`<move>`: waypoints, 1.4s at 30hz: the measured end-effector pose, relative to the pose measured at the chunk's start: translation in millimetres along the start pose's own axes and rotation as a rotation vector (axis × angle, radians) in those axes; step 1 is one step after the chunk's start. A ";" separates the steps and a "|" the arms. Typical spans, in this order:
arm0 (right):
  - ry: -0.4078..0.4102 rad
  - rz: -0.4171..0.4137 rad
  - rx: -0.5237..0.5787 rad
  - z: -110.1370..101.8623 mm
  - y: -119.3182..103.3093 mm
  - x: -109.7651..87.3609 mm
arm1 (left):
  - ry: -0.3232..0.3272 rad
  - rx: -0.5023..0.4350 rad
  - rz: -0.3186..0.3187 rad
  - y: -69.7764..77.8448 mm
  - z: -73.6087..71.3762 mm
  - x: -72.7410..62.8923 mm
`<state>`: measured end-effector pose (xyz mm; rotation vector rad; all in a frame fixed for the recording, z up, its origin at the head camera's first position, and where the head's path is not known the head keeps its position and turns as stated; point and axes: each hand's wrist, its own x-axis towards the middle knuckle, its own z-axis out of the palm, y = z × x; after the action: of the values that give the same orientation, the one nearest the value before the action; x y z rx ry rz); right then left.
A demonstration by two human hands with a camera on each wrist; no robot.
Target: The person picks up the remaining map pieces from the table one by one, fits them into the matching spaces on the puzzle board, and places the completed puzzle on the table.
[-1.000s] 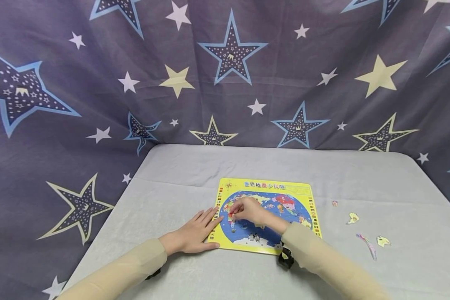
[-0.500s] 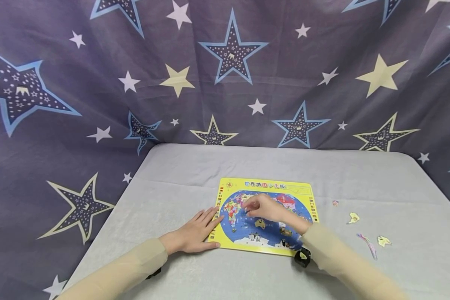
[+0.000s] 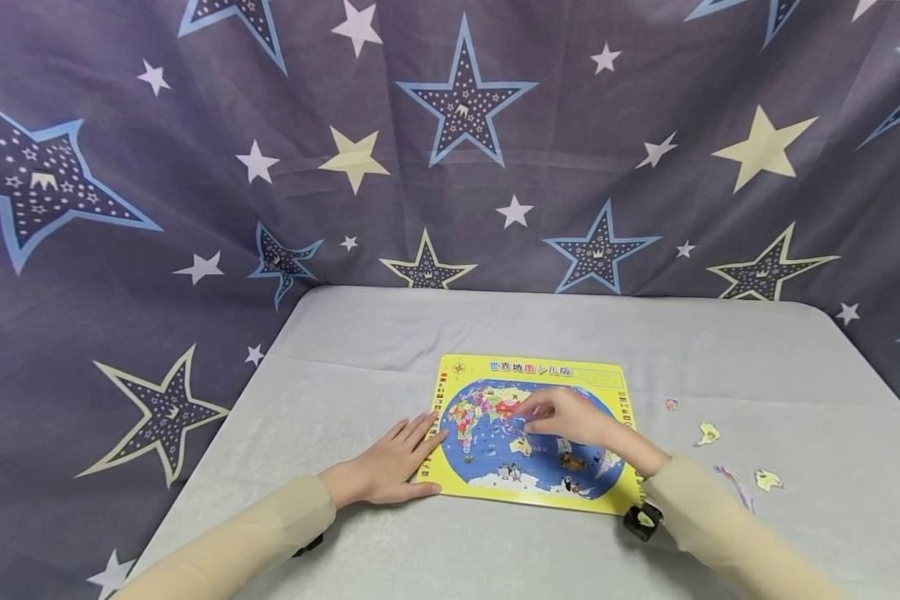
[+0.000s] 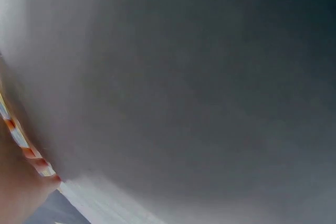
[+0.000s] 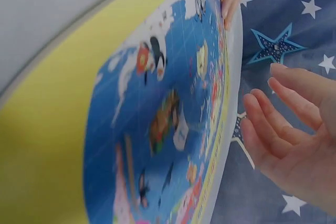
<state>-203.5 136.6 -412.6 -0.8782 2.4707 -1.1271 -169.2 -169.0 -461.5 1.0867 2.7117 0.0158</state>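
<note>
A yellow-bordered world map puzzle board (image 3: 513, 497) lies on the table with a blue ocean and colourful continents. My left hand (image 3: 386, 468) rests flat with fingers spread over its left edge. Only a bit of that hand (image 4: 23, 187) shows in the left wrist view, at the lower left. Above the right half of the map is my right hand (image 3: 572, 417), its fingers loosely bent. In the right wrist view this hand (image 5: 294, 148) has nothing between thumb and fingers, and the board's printed animals show to its left.
Several loose puzzle pieces lie right of the board: a small round one (image 3: 672, 405), a yellow one (image 3: 708, 433), a long pink-purple one (image 3: 737, 487) and another yellow one (image 3: 768, 480). Behind the grey-covered table (image 3: 360, 342) hangs a dark star-patterned cloth (image 3: 495, 250).
My right hand has lifted from the left part of the map and moved right across it, uncovering the Americas. My left hand and the loose pieces have stayed in place.
</note>
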 end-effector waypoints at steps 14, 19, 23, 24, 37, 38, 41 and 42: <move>0.066 0.071 -0.023 -28.5 13.6 -38.2 | -0.010 0.002 -0.006 -0.5 -0.1 0.3; 0.097 0.105 -0.034 -38.9 22.3 -51.0 | -0.012 0.001 -0.008 -0.7 0.5 0.7; 0.115 0.137 -0.033 -46.5 29.9 -60.5 | -0.013 0.000 -0.010 -0.9 0.8 0.8; 0.116 0.148 -0.031 -48.2 31.9 -62.8 | -0.014 -0.002 -0.011 -1.0 0.9 0.9; 0.200 0.148 -0.076 -65.2 58.4 -94.6 | -0.012 -0.011 -0.012 0.0 0.6 0.4; 0.204 0.147 -0.075 -66.7 60.5 -97.2 | -0.012 -0.010 -0.012 0.0 0.5 0.4; 0.218 0.163 -0.090 -71.1 67.1 -104.8 | -0.013 -0.007 -0.013 -0.2 0.4 0.1; 0.222 0.170 -0.092 -72.4 69.2 -107.2 | -0.014 -0.005 -0.013 -0.3 0.6 -0.1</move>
<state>-184.0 282.0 -416.8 -0.5791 2.7357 -1.1129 -169.2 -169.4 -462.2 1.0637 2.7047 0.0135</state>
